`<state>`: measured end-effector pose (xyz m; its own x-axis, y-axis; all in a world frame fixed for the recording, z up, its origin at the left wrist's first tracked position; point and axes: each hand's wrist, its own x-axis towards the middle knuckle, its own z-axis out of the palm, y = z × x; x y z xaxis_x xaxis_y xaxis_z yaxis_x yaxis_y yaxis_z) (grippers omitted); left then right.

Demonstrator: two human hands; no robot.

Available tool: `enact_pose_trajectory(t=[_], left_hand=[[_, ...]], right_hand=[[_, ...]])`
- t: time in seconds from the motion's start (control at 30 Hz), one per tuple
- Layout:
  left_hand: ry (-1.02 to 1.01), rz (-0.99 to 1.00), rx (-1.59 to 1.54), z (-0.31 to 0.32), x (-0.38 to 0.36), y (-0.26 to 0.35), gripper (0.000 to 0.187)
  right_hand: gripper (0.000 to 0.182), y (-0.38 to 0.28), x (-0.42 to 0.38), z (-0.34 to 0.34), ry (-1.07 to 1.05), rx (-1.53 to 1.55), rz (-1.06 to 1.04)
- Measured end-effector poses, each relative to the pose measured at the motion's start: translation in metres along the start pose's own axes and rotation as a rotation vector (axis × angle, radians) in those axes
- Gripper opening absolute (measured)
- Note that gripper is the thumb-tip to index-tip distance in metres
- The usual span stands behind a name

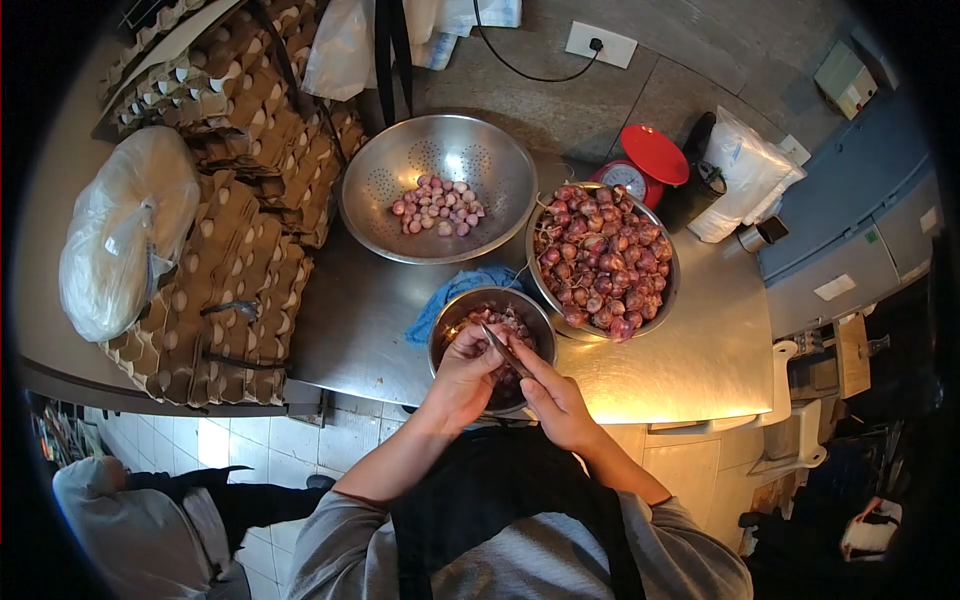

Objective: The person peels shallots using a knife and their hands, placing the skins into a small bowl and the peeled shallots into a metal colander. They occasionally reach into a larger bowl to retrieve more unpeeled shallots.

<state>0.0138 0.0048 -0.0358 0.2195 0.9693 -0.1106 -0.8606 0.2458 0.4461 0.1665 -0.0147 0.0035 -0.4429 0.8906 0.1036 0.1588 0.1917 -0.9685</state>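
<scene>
My R grip (552,400) is closed round the knife (508,356); my L grip (470,368) is curled in by the blade, can't tell what's in it, prob. a small onion. Best keep L fingertips behind the edge, w/ short, light strokes, R thumb steadying, hands low over the small bowl (434,350) so scraps drop in. Unpeeled onions (605,255) sit in the big bowl (674,290), R side; paler ones (440,205) in the colander (360,215), beyond.
</scene>
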Motion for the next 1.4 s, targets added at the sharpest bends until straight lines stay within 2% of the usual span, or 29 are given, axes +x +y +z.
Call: enact_pose_trajectory(t=[0.2,0.37,0.47,0.63,0.9,1.1,1.4], left_hand=[[-0.019,0.043,0.023,-0.004,-0.001,-0.003,0.021],[-0.033,0.033,0.012,0.003,-0.004,0.001,0.021],[-0.019,0.036,0.021,0.003,-0.004,0.0,0.021],[0.017,0.019,0.057,0.008,-0.004,-0.002,0.019],[-0.021,0.055,0.074,0.003,-0.005,-0.006,0.021],[-0.036,0.042,0.058,0.005,-0.008,-0.004,0.02],[0.063,-0.028,0.024,0.012,-0.005,0.003,0.015]], right_hand=[[0.04,0.003,0.0,-0.001,0.05,-0.166,-0.078],[0.042,0.016,-0.007,-0.006,0.053,0.231,0.285],[0.043,0.005,-0.008,-0.007,-0.007,0.324,0.397],[0.043,0.005,-0.006,0.002,0.009,0.076,0.029],[0.041,-0.002,-0.008,-0.001,0.021,-0.081,0.02],[0.041,0.017,-0.009,-0.001,0.063,0.385,0.193],[0.041,0.016,-0.007,-0.003,0.093,0.443,0.222]])
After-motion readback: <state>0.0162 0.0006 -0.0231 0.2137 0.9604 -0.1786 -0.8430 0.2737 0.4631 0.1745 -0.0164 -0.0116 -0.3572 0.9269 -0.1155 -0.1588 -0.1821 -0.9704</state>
